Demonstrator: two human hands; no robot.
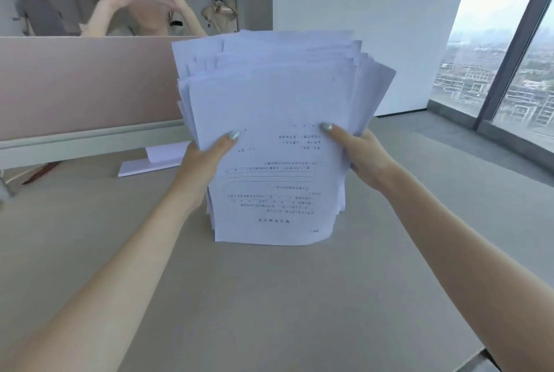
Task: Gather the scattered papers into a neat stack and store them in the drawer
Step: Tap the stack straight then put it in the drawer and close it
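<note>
Papers (269, 131) stand upright on the desk (269, 296), top edges ragged at 12 o'clock. Left hand (207, 158) at 9 and right hand (362, 155) at 3 each pinch a side. Loosen grip slightly, tap bottom edge down, square sides

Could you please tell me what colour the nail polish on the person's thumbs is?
Pale silvery mint on both thumbnails, clearest in the head view.

Two hands (207, 158), one paper stack (269, 131), one desk (269, 296)
</note>
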